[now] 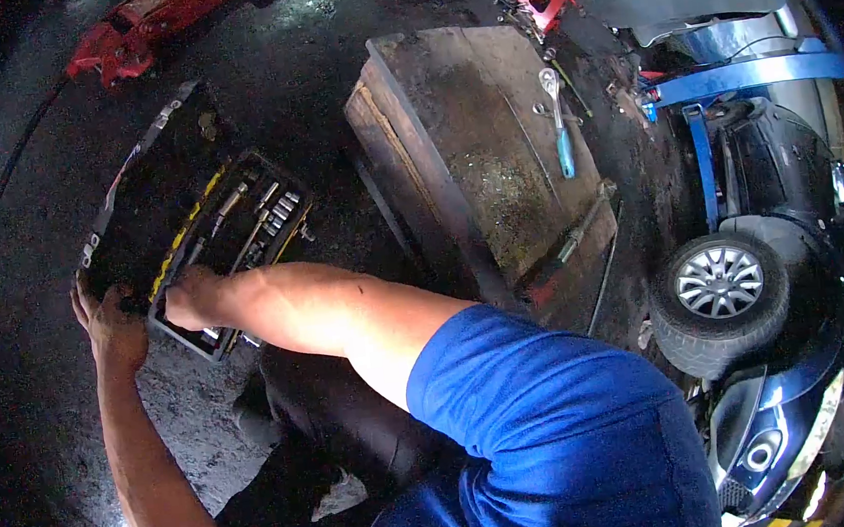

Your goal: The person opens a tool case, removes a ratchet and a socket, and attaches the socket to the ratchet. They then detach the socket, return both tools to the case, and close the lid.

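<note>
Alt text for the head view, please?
The right hand reaches into an open socket case on the dark floor; the left hand rests on its edge. Beyond stands a wooden crate bearing a ratchet.

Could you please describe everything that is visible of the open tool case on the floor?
The tool case is dark, seemingly plastic, with a yellow strip between lid and tray. It lies open on the dirty floor, with the lid flat on the left and the tray on the right. The tray holds shiny metal sockets and longer pieces in rows. The left hand rests on the lid's near corner. The right hand reaches into the tray's near end, and whether it grips anything is hidden.
</note>
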`<state>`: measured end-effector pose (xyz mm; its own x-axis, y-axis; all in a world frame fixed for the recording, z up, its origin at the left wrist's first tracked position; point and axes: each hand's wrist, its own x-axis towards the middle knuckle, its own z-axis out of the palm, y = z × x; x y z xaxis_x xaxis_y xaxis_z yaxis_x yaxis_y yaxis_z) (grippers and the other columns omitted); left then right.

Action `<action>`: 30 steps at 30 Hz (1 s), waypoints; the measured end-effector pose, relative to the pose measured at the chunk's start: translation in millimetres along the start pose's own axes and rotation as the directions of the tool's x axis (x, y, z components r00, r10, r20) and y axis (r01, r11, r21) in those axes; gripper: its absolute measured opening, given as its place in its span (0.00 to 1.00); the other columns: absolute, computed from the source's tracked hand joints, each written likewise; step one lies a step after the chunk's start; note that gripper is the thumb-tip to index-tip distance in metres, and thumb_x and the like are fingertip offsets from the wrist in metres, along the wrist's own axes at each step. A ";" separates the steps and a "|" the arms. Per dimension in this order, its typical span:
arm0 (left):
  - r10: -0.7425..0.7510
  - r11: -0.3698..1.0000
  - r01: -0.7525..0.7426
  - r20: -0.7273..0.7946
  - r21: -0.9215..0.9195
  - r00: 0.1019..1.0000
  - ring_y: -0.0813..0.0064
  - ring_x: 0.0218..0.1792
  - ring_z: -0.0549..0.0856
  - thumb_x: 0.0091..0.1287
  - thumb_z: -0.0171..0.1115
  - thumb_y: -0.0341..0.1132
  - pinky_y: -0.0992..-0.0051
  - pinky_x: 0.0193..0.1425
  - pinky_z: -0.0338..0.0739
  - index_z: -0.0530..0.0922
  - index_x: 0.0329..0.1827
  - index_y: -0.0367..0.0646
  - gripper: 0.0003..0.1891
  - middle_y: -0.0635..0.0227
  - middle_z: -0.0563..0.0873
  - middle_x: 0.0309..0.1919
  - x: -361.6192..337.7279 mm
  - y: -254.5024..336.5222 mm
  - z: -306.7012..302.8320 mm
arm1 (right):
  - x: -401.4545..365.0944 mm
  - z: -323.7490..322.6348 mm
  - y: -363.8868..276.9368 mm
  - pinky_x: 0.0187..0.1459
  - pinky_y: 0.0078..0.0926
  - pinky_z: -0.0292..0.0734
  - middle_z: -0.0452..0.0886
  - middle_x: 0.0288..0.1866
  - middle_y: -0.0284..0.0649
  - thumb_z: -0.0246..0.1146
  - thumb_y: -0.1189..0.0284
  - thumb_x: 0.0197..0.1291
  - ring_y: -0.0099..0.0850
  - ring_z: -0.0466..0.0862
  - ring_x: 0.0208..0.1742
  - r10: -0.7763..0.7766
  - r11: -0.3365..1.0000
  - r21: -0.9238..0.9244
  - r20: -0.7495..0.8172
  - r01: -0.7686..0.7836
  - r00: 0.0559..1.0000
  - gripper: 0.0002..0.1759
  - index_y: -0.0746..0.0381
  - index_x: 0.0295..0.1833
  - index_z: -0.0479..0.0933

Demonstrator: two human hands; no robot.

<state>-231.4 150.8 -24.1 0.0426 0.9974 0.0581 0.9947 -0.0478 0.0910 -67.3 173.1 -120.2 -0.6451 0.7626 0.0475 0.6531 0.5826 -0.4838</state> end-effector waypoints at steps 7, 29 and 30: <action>0.047 0.999 -0.047 0.017 0.018 0.999 0.46 0.76 0.49 0.62 0.58 0.37 0.53 0.79 0.41 0.82 0.49 0.43 0.15 0.40 0.58 0.72 2.2 2.9 -3.0 | 2.5 -36.2 -10.6 0.52 0.43 0.80 0.84 0.49 0.50 0.54 0.73 0.56 0.45 0.84 0.53 -0.070 0.980 -0.141 0.412 0.139 0.908 0.16 0.66 0.45 0.84; -0.045 0.985 0.043 -0.006 -0.170 0.999 0.44 0.74 0.55 0.58 0.58 0.30 0.52 0.78 0.46 0.82 0.48 0.43 0.14 0.44 0.60 0.72 18.9 -1.6 -8.6 | -30.5 -210.4 3.1 0.49 0.44 0.79 0.83 0.40 0.48 0.56 0.69 0.57 0.45 0.84 0.47 -0.048 0.995 -0.063 0.348 0.074 0.936 0.11 0.60 0.38 0.82; -0.076 0.966 0.088 0.059 -0.241 0.995 0.44 0.73 0.56 0.58 0.59 0.31 0.51 0.78 0.48 0.81 0.49 0.43 0.15 0.45 0.61 0.72 24.5 -10.6 -4.6 | -42.7 -242.3 19.6 0.48 0.43 0.79 0.83 0.39 0.48 0.58 0.68 0.57 0.44 0.83 0.46 0.008 0.996 -0.087 0.287 0.018 0.958 0.10 0.59 0.38 0.83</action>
<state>-241.3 175.5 -19.1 -0.0272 0.9996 -0.0080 0.9426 0.0283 0.3328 69.1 220.1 80.0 -0.7267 0.6543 -0.2093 0.6734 0.6182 -0.4054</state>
